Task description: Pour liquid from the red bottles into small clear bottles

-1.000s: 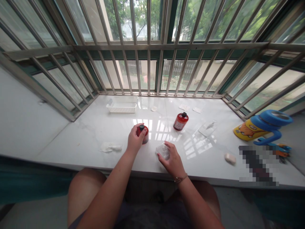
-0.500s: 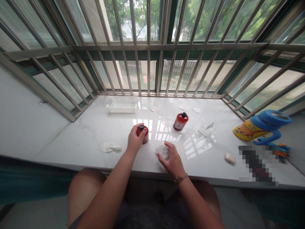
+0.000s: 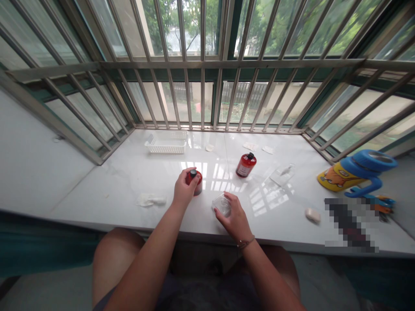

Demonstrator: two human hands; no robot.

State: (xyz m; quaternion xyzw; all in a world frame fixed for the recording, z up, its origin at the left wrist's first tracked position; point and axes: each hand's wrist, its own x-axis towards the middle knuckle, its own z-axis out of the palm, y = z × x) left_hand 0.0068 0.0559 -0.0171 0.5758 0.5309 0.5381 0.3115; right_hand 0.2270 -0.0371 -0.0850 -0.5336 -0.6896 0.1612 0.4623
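Note:
My left hand [image 3: 184, 188] is closed around a red bottle [image 3: 199, 185] with a black cap, which stands upright on the white counter. To its right, my right hand [image 3: 234, 212] grips a small clear plastic box [image 3: 221, 204] by its edges, thumb on the near side and fingers on the far side. The box seems to rest on the counter or just above it; I cannot tell which. Beyond my hands stands a second red bottle [image 3: 246, 165], with a pale label and a black cap.
A white perforated basket [image 3: 166, 149] sits at the back left. Crumpled tissue [image 3: 151, 200] lies at left, a clear plastic piece [image 3: 282, 174] at right. Farther right are a pinkish-white lump [image 3: 313, 215], a blue-and-yellow water bottle [image 3: 343, 175] and a blurred-out dark object [image 3: 352, 224]. Window bars [image 3: 202, 95] rise behind.

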